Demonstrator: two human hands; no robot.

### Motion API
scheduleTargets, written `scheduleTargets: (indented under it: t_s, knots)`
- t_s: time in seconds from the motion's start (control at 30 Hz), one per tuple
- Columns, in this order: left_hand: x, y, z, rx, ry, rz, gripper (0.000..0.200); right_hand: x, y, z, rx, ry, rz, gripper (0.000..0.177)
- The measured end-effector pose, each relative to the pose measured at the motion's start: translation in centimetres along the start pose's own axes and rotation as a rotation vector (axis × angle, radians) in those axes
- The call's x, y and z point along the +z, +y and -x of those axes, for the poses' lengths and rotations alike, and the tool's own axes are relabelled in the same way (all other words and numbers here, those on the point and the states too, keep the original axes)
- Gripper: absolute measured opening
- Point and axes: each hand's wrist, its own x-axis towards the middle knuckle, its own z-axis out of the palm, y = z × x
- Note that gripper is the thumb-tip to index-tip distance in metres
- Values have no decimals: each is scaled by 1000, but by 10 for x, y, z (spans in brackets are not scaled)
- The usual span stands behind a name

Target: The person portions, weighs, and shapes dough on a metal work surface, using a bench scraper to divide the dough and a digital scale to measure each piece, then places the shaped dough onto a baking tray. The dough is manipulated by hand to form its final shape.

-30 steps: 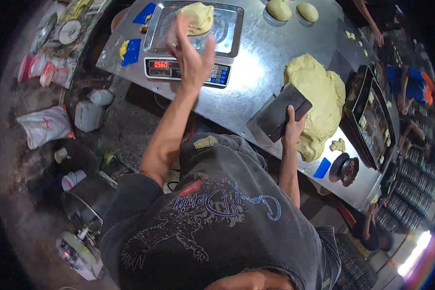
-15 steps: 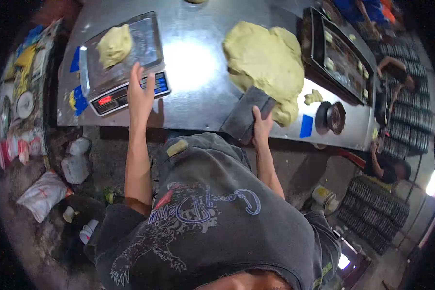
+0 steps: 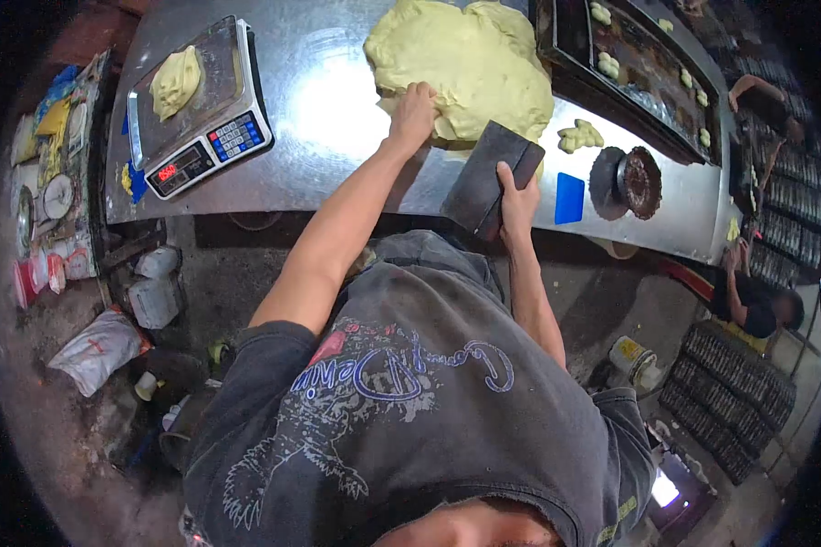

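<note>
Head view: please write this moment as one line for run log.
left hand: at near edge of large dough; right hand: holds dark flat tool; scale: small dough on top

Left side of frame: a round white dial (image 3: 57,196), above red containers (image 3: 36,279). Lower left: a white sack (image 3: 96,356) with red marking lies on the floor (image 3: 219,305), near a pale plastic jug (image 3: 154,304). Lower right: a bucket (image 3: 631,356) beside dark racks (image 3: 726,401). Right edge: a dark-clothed person (image 3: 755,308).
</note>
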Motion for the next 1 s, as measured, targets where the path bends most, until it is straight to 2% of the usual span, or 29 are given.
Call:
scheduleTargets:
  t_s: [0.07, 0.13, 0.17, 0.27, 0.3, 0.33, 0.4, 0.47, 0.53, 0.57, 0.67, 0.77, 0.87, 0.93, 0.97, 1.0]
  knots:
    - [-6, -7, 3, -26, -2, 128, 29, 1, -10, -11, -60, -33, 12, 44]
    - [-38, 0, 24, -56, -31, 220, 25, 17, -27, -20, -132, -74, -30, 45]
    - [-45, -1, 36, 7, 70, 191, 23, 29, -30, -27, -78, -95, -45, 45]
    - [-71, 7, 74, -59, 90, 223, 20, 84, -45, -29, -239, -234, 23, 45]
    - [-76, 6, 85, -70, 156, 197, 20, 104, -31, -36, -323, -303, 128, 43]
    - [-83, 6, 95, -81, 225, 172, 19, 114, -29, -37, -298, -392, 121, 43]
    - [-109, 7, 115, -296, 313, 441, 19, 135, -29, -43, -250, -575, 115, 42]
    - [-136, -10, 139, -324, 394, 404, 22, 152, -21, -40, -242, -695, 221, 39]
    - [-158, -40, 167, -314, 453, 166, 29, 161, -18, -29, -222, -767, 331, 40]
    - [-172, -51, 186, -415, 374, -27, 37, 167, -18, -23, -143, -817, 295, 41]
    - [-206, -87, 219, -564, 676, 400, 32, 190, -5, -1, -143, -691, 200, 41]
    - [-249, -95, 202, -520, 670, 433, 38, 204, 7, -2, -17, -614, 134, 41]
    - [-298, -91, 154, -282, 720, 329, 44, 221, -18, 2, -28, -528, 156, 42]
    - [-328, -95, 121, -87, 853, -8, 52, 228, -38, 2, -47, -468, 162, 42]
    - [-343, -110, 99, 85, 952, -117, 58, 228, -44, -1, -47, -441, 142, 41]
    - [-359, -113, 82, 136, 1035, -262, 63, 226, -48, -4, -46, -412, 121, 41]
